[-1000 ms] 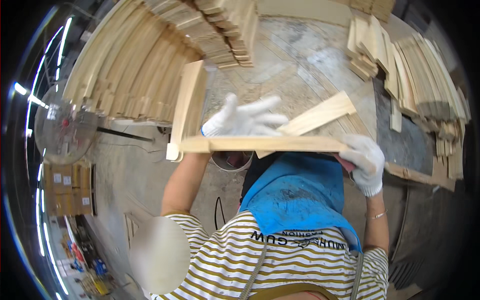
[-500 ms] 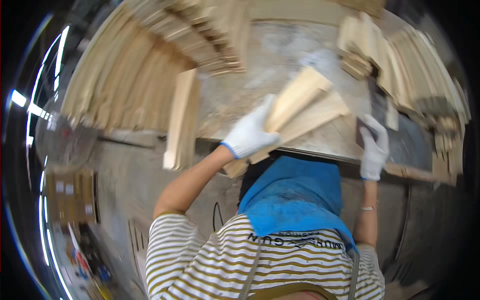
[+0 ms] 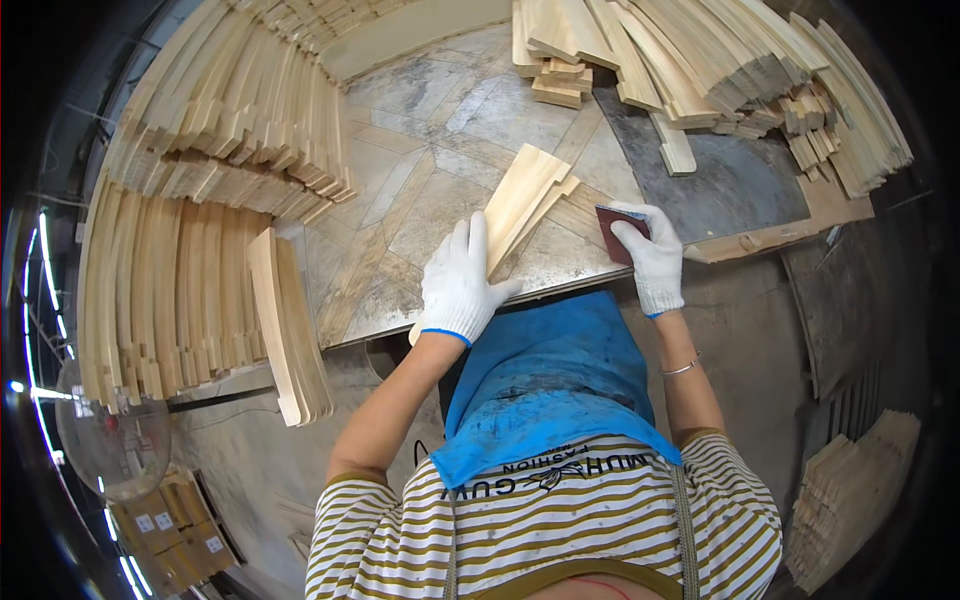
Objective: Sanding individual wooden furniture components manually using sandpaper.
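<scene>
Two pale wooden slats with notched ends lie close together, slanting across the table's near edge. My left hand, in a white knitted glove, grips them near their lower end, its thumb apart on their right side. My right hand, also gloved, pinches a dark reddish-brown piece of sandpaper between thumb and fingers. It is held at the near edge, to the right of the slats and apart from them.
Tall rows of slats fill the table's left side, with a few slats overhanging the near edge. More stacks lie at the back right beside a dark panel. Another stack stands low at right; cartons sit at lower left.
The two slats were fanned apart and are now nearly aligned under my left hand. My right hand, with the sandpaper, has come closer to them. The whole view has shifted.
</scene>
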{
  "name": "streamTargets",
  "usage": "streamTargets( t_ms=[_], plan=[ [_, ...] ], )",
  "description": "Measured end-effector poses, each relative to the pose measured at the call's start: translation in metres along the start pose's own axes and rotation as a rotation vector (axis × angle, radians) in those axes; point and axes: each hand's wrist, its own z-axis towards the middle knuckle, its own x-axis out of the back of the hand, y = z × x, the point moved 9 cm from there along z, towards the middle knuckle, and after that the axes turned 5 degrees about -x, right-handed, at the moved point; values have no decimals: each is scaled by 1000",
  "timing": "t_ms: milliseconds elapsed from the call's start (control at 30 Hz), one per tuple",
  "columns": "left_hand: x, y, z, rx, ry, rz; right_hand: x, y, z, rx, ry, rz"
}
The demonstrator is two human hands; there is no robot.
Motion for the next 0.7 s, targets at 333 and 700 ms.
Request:
streamTargets(
  t_ms=[333, 700],
  plan=[
    [11, -27, 9, 83, -135, 56, 0, -1, 3, -60, 0, 88],
    [-30, -65, -48, 536, -552, -1756, -110, -1, 30, -227, -506, 108]
  ],
)
